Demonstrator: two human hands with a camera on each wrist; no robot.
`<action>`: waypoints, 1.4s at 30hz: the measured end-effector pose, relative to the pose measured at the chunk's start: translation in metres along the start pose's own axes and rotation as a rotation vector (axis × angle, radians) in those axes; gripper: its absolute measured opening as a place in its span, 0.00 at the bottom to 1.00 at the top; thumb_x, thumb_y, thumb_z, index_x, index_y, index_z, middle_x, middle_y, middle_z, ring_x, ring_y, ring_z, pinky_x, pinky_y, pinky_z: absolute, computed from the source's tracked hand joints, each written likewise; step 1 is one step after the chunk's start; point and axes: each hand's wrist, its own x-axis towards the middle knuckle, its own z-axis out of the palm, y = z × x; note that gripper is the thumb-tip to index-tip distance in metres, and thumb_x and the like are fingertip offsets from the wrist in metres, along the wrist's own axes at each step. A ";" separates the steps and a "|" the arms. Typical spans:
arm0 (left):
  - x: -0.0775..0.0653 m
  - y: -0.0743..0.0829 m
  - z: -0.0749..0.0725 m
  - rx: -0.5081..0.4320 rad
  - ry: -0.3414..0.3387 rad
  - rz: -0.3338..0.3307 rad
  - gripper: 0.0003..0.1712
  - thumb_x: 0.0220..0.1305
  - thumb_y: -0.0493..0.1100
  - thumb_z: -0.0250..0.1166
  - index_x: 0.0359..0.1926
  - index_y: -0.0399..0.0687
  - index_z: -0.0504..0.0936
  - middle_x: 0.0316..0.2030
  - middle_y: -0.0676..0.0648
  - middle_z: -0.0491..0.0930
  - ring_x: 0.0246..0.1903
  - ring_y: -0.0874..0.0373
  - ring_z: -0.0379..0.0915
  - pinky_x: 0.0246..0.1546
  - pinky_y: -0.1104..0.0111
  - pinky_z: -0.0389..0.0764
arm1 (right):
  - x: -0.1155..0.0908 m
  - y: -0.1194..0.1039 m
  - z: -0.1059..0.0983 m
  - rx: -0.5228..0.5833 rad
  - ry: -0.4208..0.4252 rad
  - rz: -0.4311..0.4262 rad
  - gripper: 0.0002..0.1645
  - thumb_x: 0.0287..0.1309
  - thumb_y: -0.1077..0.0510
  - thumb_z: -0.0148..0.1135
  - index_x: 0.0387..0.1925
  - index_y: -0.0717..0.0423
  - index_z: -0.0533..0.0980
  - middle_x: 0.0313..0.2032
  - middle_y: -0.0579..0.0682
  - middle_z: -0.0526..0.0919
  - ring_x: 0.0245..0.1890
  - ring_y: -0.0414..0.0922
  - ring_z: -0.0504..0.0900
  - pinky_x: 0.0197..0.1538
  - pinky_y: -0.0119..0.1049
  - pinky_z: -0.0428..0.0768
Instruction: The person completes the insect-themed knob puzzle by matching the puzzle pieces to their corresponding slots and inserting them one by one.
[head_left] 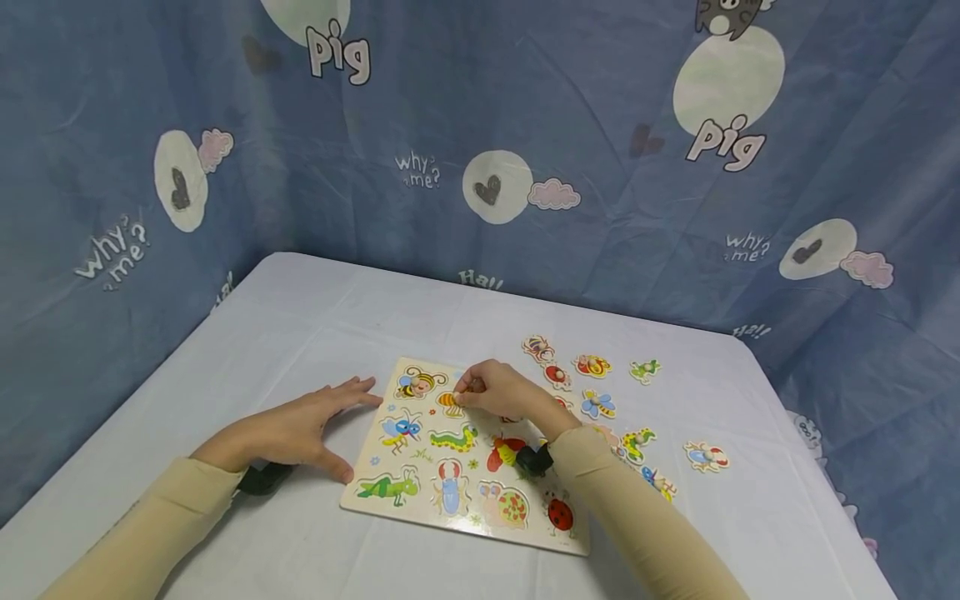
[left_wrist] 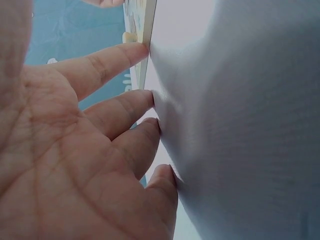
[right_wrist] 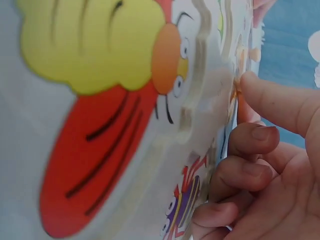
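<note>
A wooden insect puzzle board (head_left: 408,510) lies on the table with coloured insects across it. My right hand (head_left: 491,390) pinches an orange-striped bee piece (head_left: 448,406) between thumb and fingertips, right over the board's top row. In the right wrist view, the thumb and index finger meet low at the board's surface, and the other fingers are curled beside it. My left hand (head_left: 300,425) is spread at the board's left side, thumb by the lower corner. The left wrist view has one fingertip (left_wrist: 140,50) against the board's edge and the others down on the white cloth.
Loose insect pieces lie right of the board, among them a blue-winged bee (head_left: 597,405), a green frog-like piece (head_left: 645,371) and a beetle (head_left: 707,456). My right forearm (head_left: 637,500) covers part of the board. A blue printed curtain (head_left: 600,250) hangs behind the white-covered table (head_left: 300,308).
</note>
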 end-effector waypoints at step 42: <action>-0.003 0.000 0.001 -0.006 0.008 0.026 0.61 0.40 0.55 0.90 0.76 0.49 0.73 0.84 0.34 0.56 0.83 0.26 0.46 0.81 0.29 0.48 | -0.006 0.091 -0.095 0.100 0.266 0.219 0.17 0.76 0.48 0.64 0.56 0.52 0.83 0.48 0.56 0.84 0.44 0.48 0.77 0.45 0.37 0.77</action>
